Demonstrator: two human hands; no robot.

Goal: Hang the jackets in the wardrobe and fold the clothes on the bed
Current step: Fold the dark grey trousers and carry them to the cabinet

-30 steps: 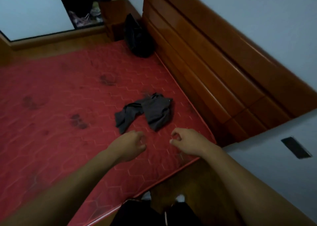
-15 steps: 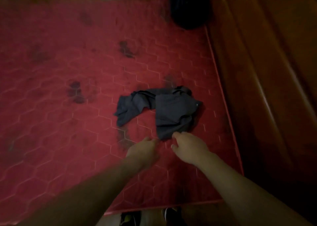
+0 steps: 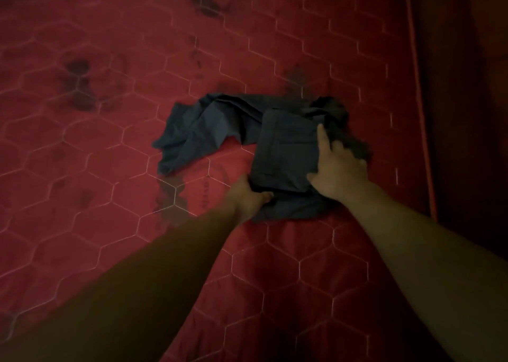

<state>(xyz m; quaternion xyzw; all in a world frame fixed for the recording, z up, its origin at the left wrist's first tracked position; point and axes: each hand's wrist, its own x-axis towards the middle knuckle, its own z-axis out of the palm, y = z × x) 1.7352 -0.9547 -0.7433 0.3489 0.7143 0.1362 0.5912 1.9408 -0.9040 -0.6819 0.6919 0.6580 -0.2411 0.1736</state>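
A crumpled dark grey garment [image 3: 220, 130] lies on the red quilted mattress [image 3: 110, 114], its right part bunched and its left part trailing away. My left hand [image 3: 247, 195] grips the near lower edge of the cloth, fingers curled into it. My right hand [image 3: 336, 169] lies on the right side of the garment, fingers spread over the fabric and thumb on its near edge. Whether the right fingers pinch the cloth is unclear in the dim light.
The mattress carries several dark stains [image 3: 79, 83] at left and top. The wooden bed frame [image 3: 467, 114] runs along the right edge, close beside the garment.
Both hands moved forward from the bare mattress onto the garment; the left one took hold of its near edge. The view dropped and closed in on the bed.
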